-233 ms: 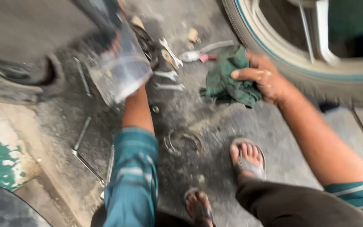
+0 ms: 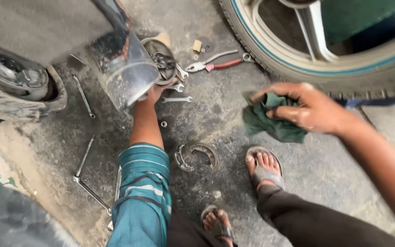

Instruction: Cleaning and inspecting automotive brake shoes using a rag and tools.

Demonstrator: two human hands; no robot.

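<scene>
The right hand (image 2: 314, 110) is hovering above the concrete floor (image 2: 216, 119), its grip pinching a crumpled dark green rag (image 2: 270, 121) between thumb and fingers; the rag is hanging just below the palm, near the tyre (image 2: 298, 68) of a motorcycle wheel at the upper right. The left hand (image 2: 154, 93) is reaching forward under a scuffed mudguard (image 2: 124, 68), which is hiding most of it, so whether its grip is spread or pressed together I cannot tell. It is sitting just beside a round brake drum plate (image 2: 163, 57) lying on the floor.

Around the plate, small spanners (image 2: 175, 99) are lying scattered, and a pair of red-handled pliers (image 2: 218, 63) is resting near the tyre. A pair of curved brake shoes (image 2: 196, 155) is lying between the striped teal sleeve (image 2: 145, 183) and the right foot in a grey sandal (image 2: 264, 171). A long spanner (image 2: 84, 97) is lying to the left, with another long wrench (image 2: 85, 178) nearer the person. A second wheel hub (image 2: 17, 77) is showing at the far left.
</scene>
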